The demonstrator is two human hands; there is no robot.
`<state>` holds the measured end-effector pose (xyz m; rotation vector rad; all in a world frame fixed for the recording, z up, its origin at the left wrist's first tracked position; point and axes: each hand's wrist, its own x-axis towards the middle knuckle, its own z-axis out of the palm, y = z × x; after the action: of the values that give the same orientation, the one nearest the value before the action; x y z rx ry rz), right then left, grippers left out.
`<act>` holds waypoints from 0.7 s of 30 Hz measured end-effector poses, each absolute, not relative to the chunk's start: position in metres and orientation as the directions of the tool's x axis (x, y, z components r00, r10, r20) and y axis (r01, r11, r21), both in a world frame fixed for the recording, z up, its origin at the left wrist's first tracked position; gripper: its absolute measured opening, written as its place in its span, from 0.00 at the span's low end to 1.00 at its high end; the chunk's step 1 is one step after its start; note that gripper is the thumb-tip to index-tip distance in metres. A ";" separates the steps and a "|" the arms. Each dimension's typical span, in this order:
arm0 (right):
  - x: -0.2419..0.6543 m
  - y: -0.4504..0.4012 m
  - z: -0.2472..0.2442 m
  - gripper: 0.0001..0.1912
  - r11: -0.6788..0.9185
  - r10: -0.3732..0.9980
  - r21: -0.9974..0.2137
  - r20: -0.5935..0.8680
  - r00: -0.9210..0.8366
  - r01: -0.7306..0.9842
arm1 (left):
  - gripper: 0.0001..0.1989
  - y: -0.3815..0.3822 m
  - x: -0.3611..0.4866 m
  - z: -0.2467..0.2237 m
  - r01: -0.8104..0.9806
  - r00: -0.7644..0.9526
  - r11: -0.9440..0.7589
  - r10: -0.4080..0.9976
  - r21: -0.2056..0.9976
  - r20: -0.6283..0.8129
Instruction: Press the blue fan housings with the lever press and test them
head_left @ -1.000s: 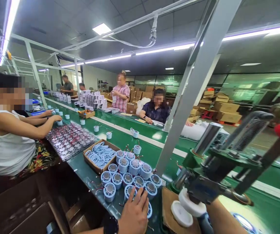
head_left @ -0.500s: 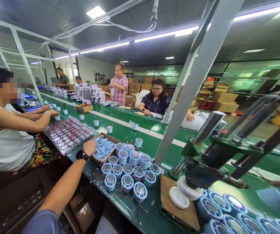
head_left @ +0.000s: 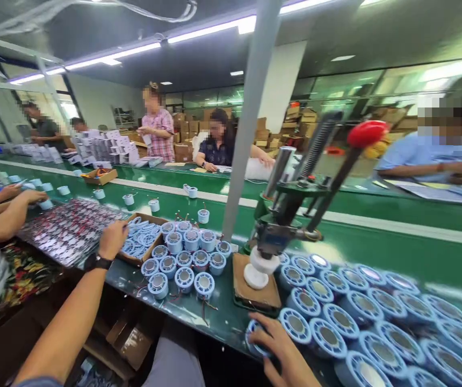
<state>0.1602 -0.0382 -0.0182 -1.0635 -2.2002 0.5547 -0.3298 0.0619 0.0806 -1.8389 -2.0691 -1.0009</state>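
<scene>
My left hand (head_left: 113,239) is at the left edge of a cardboard box (head_left: 134,259) of light-blue rings (head_left: 144,236). Its fingers are curled together, and what they hold, if anything, is too small to make out. Low in the view, at the bench's near edge, my right hand (head_left: 283,346) has its fingers around a light-blue round housing (head_left: 255,337) with a slotted rim. Many similar housings (head_left: 330,336), each with a grey disc in its middle, stand to its right. Another group of housings with thin wires (head_left: 183,279) stands between the box and the press.
A green hand press (head_left: 275,236) with a red-knobbed lever and white round pads stands on a brown board (head_left: 269,295). Beside it rises a grey post (head_left: 247,123). Circuit boards (head_left: 73,228) lie at left near a co-worker's arms. A green conveyor (head_left: 166,201) runs behind.
The view has swung right. My right hand has come in from the far right edge with a blue housing to the near bench edge. My left hand stays by the ring box.
</scene>
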 end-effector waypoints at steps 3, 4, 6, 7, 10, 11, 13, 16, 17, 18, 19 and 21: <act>0.146 -0.035 -0.030 0.13 0.506 0.862 -0.660 0.373 -0.342 0.556 | 0.11 0.036 -0.263 0.069 0.926 -0.139 -0.149 0.720 0.347 0.680; 0.141 -0.035 -0.035 0.11 0.482 0.876 -0.685 0.393 -0.280 0.546 | 0.09 0.022 -0.233 0.058 0.915 -0.074 -0.226 0.722 0.335 0.687; 0.133 -0.037 -0.045 0.11 0.449 0.887 -0.725 0.431 -0.164 0.522 | 0.09 -0.007 -0.166 0.027 0.819 0.170 -0.474 0.739 0.324 0.652; 0.131 -0.038 -0.050 0.11 0.444 0.885 -0.734 0.449 -0.123 0.513 | 0.12 -0.019 -0.135 0.010 0.753 0.283 -0.558 0.753 0.349 0.595; 0.133 -0.046 -0.058 0.13 0.458 0.868 -0.726 0.489 -0.083 0.514 | 0.18 -0.036 -0.072 -0.032 0.705 0.347 -0.531 0.837 0.471 0.424; 0.136 -0.049 -0.059 0.15 0.461 0.864 -0.718 0.496 -0.080 0.522 | 0.20 -0.036 -0.063 -0.041 0.709 0.338 -0.497 0.862 0.501 0.377; 0.144 -0.056 -0.060 0.16 0.459 0.860 -0.705 0.504 -0.072 0.541 | 0.25 -0.033 -0.058 -0.052 0.714 0.327 -0.448 0.893 0.537 0.310; 0.152 -0.065 -0.064 0.17 0.458 0.856 -0.692 0.512 -0.068 0.557 | 0.28 -0.028 -0.061 -0.051 0.714 0.318 -0.408 0.913 0.569 0.255; 0.153 -0.067 -0.065 0.18 0.458 0.857 -0.691 0.511 -0.071 0.560 | 0.27 -0.027 -0.060 -0.048 0.721 0.313 -0.389 0.921 0.573 0.232; 0.153 -0.068 -0.067 0.18 0.456 0.857 -0.690 0.511 -0.068 0.562 | 0.28 -0.028 -0.057 -0.046 0.735 0.304 -0.365 0.931 0.571 0.204; 0.152 -0.068 -0.069 0.18 0.453 0.855 -0.690 0.516 -0.056 0.565 | 0.31 -0.028 -0.053 -0.044 0.756 0.288 -0.334 0.942 0.563 0.173; 0.148 -0.067 -0.072 0.19 0.447 0.843 -0.689 0.538 -0.011 0.571 | 0.34 -0.029 -0.044 -0.042 0.800 0.235 -0.268 0.963 0.537 0.130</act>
<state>0.1477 -0.0668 -0.0715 -1.2324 -1.6956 0.3395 -0.0442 -0.0294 -0.0418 -2.7279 -2.0588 -0.7971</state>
